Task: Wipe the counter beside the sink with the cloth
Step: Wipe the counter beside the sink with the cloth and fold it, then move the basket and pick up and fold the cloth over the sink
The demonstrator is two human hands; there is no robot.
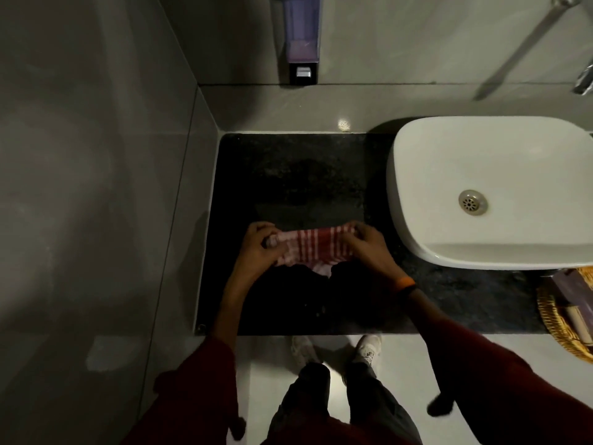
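step: bunching cloth mid-frame on dark worktop | left hand, right hand: fingers pinching cloth ends | advice: fold a flat pad, press evenly, sweep away from sink

Dim pic overall, low contrast, a bit grainy. Brightest thing is the white sink, well off to the side of the right hand fingers. Small glare spot on the wall ledge beyond the fingertips. Black counter swallows detail; deep shadow just behind both hands, toward the wrists; left hand edges soft. Wide-angle bend at edges: wall tiles curve, tap in the far corner blurred.
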